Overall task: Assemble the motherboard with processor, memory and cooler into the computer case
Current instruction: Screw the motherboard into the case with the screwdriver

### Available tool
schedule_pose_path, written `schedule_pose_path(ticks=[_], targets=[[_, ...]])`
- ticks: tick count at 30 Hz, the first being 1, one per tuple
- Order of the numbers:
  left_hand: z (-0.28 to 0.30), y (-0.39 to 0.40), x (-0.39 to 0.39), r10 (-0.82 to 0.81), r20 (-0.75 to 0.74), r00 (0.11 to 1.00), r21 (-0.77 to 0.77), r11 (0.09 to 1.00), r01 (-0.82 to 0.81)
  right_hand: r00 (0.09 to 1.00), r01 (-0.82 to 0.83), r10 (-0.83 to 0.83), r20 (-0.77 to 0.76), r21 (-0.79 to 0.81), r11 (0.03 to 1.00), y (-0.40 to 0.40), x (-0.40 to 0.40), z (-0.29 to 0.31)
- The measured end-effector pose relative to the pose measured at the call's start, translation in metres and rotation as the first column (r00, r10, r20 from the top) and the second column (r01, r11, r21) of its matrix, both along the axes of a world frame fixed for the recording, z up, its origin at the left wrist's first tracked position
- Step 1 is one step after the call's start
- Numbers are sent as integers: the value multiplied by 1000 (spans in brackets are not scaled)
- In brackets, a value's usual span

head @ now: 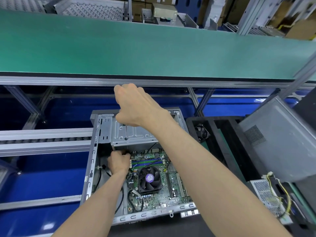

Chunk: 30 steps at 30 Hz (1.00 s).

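Note:
The open grey computer case (93, 151) lies on its side in front of me. The green motherboard (172, 178) sits inside it, with a black cooler fan (150, 179) at its middle and blue and green memory slots (147, 162) just beyond. My left hand (118, 162) is down in the case at the board's far left corner, fingers curled round a small dark connector (127, 153). My right hand (135, 106) hovers above the case's far end, over the metal drive cage (130, 134), with its back to me and fingers curled. Whether it holds anything is hidden.
A green conveyor belt (153, 48) runs across behind the case, above a metal rail frame. To the right, a black foam tray (220, 134) holds a small fan (202, 132). A grey case panel (280, 141) and a power supply (268, 197) with yellow wires lie further right. Black cables (119, 202) run along the case floor.

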<state>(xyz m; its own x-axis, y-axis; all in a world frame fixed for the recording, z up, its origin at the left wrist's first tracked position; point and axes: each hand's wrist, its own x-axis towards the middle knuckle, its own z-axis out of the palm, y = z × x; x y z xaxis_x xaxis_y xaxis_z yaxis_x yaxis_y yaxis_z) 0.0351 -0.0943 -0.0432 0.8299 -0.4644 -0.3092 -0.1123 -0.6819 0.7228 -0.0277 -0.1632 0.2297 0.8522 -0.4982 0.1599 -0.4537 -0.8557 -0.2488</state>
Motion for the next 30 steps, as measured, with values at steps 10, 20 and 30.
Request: schedule_pose_path(ticks=[10,20,30], targets=[[4,0,0,36,-4,999,4,999,-36,1000,-7,7,17,-35,999,5,1,-2],[4,0,-1,31,-57,998,-7,999,-31,1000,12,-11,14,-81,997,-2,2,-7],[-4,1,0,67,-50,996,-37,997,-69,1000,27,-26,18,-86,996,-2,7,-5]])
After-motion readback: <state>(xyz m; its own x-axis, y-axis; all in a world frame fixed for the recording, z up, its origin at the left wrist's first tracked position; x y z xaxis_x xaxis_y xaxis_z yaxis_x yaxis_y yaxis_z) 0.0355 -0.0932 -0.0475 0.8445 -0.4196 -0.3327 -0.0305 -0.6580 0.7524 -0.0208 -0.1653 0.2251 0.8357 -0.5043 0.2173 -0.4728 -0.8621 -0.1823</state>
